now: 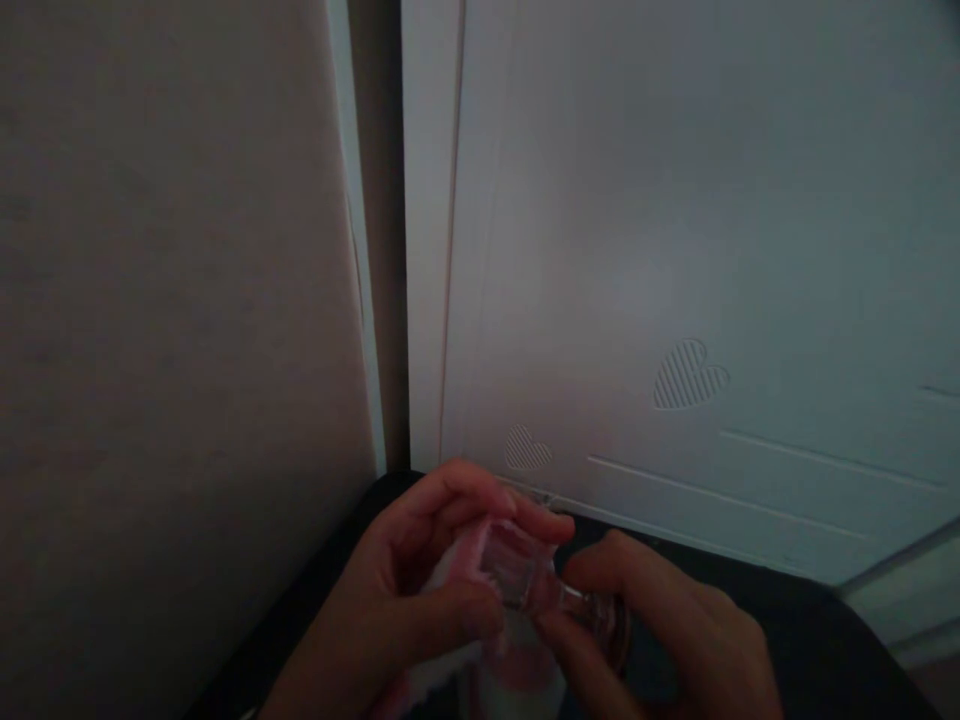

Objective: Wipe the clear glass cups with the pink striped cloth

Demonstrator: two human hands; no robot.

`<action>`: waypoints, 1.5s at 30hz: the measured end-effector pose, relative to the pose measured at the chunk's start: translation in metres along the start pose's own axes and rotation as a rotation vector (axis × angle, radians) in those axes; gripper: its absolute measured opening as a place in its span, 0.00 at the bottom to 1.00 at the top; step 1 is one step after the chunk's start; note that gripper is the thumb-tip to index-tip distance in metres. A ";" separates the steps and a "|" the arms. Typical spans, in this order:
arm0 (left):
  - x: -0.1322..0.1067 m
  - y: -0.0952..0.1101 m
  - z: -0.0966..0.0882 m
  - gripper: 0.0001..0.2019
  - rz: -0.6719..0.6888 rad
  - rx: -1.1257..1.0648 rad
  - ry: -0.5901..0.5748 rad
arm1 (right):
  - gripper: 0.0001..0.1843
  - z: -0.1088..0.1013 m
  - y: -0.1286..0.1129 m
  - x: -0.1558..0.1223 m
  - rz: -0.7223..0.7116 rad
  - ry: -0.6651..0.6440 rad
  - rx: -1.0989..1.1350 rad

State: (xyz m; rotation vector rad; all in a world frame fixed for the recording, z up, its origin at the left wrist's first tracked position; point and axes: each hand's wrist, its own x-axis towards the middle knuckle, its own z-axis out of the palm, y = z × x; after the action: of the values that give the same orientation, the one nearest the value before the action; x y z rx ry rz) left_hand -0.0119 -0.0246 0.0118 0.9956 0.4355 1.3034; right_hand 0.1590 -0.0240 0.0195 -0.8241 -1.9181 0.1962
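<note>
In the head view, a clear stemmed glass (514, 566) lies tilted sideways between my two hands, low in the picture. My left hand (420, 580) is closed around its bowl, with a fuzzy pink-and-white cloth (466, 555) between the palm and the glass. The fingers of my right hand (667, 620) pinch the stem near the round foot (611, 625). Below the glass, a pale pink-and-white thing (521, 675) shows in part; its kind is too dim to make out.
A white panel (600, 200) with carved hearts and grooves stands close in front. On the left rises a plain brownish wall or panel (172, 300), with a narrow dark gap beside it. Dark fabric (810, 640) lies beneath my hands.
</note>
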 end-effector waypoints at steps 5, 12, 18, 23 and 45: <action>-0.001 0.002 -0.003 0.14 -0.091 0.037 -0.024 | 0.07 0.001 0.002 -0.003 0.014 -0.003 0.012; -0.001 0.009 -0.003 0.11 -0.109 0.064 0.048 | 0.06 0.006 0.000 -0.002 0.023 -0.010 -0.036; -0.004 0.017 -0.005 0.15 -0.189 0.166 0.096 | 0.07 0.006 0.000 -0.003 0.042 -0.077 -0.045; -0.001 0.016 -0.007 0.17 -0.071 0.221 0.142 | 0.06 0.005 0.000 -0.006 0.032 -0.059 -0.119; -0.001 0.011 -0.004 0.14 0.058 0.393 0.197 | 0.05 0.006 -0.004 -0.005 0.388 -0.152 0.225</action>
State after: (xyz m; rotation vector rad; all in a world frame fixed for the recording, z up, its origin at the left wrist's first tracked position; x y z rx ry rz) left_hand -0.0218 -0.0247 0.0178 1.2150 0.8426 1.4039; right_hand 0.1537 -0.0287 0.0150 -1.0442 -1.8160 0.7150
